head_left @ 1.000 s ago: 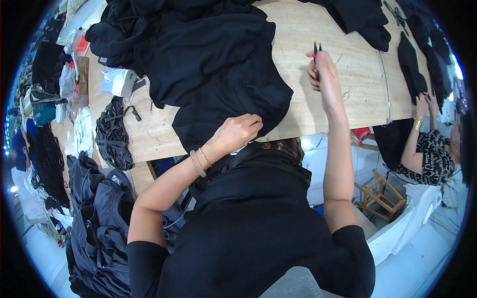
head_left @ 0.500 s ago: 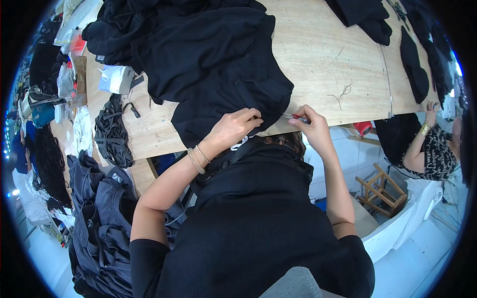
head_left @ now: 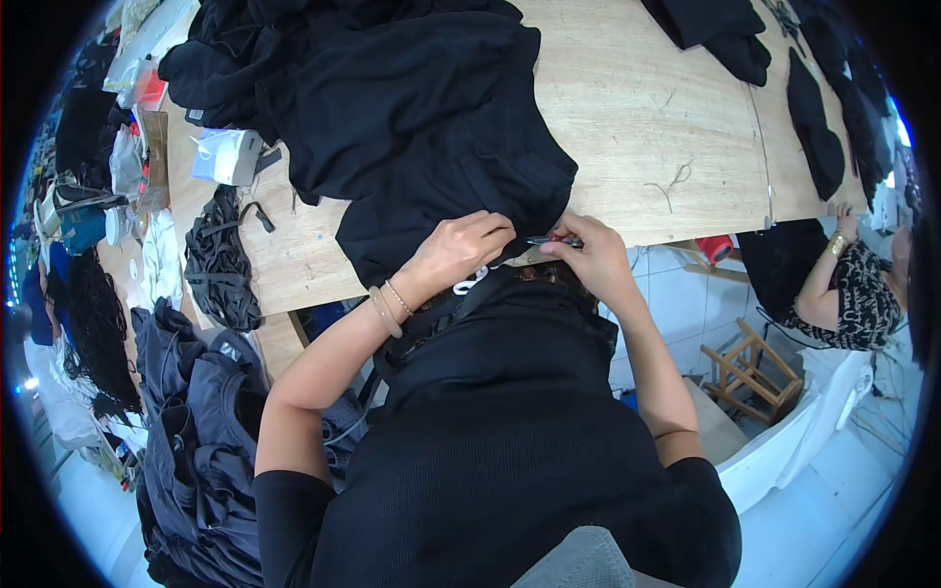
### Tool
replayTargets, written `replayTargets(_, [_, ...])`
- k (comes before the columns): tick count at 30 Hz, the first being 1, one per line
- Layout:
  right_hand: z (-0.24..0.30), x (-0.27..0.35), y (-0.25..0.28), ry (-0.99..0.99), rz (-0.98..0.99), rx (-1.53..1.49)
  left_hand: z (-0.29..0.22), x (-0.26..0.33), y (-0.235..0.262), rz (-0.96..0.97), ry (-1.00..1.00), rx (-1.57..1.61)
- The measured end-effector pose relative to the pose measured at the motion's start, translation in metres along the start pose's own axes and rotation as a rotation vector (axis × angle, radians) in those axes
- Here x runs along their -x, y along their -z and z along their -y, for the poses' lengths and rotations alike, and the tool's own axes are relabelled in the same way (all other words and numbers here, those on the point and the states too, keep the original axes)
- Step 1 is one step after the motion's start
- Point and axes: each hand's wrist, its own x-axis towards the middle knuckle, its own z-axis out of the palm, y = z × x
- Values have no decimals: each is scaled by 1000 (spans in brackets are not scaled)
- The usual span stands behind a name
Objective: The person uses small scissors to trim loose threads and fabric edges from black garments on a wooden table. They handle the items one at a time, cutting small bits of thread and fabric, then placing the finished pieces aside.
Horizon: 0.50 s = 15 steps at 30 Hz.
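A black garment [head_left: 421, 127] lies spread on the wooden table, its near edge reaching the table's front. My left hand [head_left: 467, 241] is closed on that near edge, fingertips pinching the cloth. Just to its right, my right hand [head_left: 594, 249] grips small thread snips [head_left: 542, 239] with dark metal blades and a bit of red. The blades point left over the garment's edge, close to my left fingers. Whether they touch the cloth I cannot tell.
Dark fabric strips [head_left: 223, 260] and a white box [head_left: 225, 157] sit left on the wooden table [head_left: 637, 127]. Dark garments [head_left: 211, 421] are heaped at lower left. Black cloth pieces [head_left: 816, 127] lie far right. Another person [head_left: 848, 284] and a wooden stool [head_left: 750, 372] are at the right.
My right hand has moved left with the thread snips, bringing the blades over the garment's edge near my left fingers. My left hand has barely moved.
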Motion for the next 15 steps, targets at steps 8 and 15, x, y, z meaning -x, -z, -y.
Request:
replayTargets(8, [-8,-1,0,-22,15,-22,-4,0,7,83,-82,-146])
replayTargets(15, [-16,1,1,-31,-44,-96,0,3,1,16,-65,-82])
